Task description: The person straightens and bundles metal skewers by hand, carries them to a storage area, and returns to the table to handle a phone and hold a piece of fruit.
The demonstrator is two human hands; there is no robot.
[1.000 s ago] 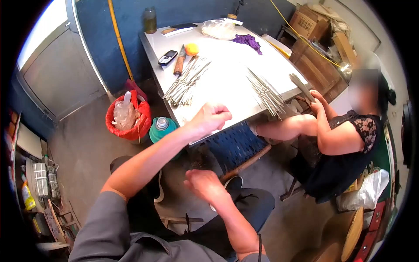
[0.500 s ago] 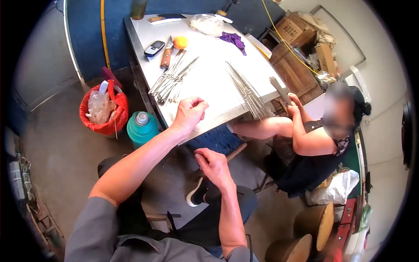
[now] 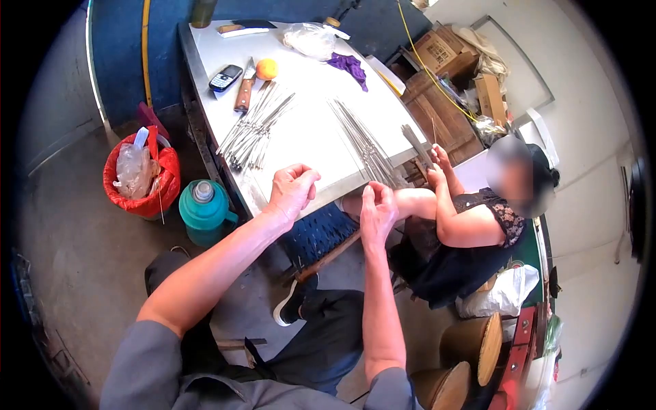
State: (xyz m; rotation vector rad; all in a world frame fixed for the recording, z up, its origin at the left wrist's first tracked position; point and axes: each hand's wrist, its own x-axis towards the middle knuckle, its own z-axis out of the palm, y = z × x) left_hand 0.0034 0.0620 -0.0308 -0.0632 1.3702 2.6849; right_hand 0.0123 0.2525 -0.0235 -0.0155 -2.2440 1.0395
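Thin silver metal rods: loose right-side bundle on white-topped table, at near edge, just far of right hand. Long axis: far left to near right. Right hand nearer than left hand. Both grips: fingers drawn together; held item, cannot tell.

1. A single view, from a camera on the wearer's head, looking forward and steeply down.
2. Nearest are the grey sleeves; the hands sit mid-frame, with the surface beyond.
3. Its wide, round-edged field spans floor at left, a blue wall above and a seated co-worker at right.
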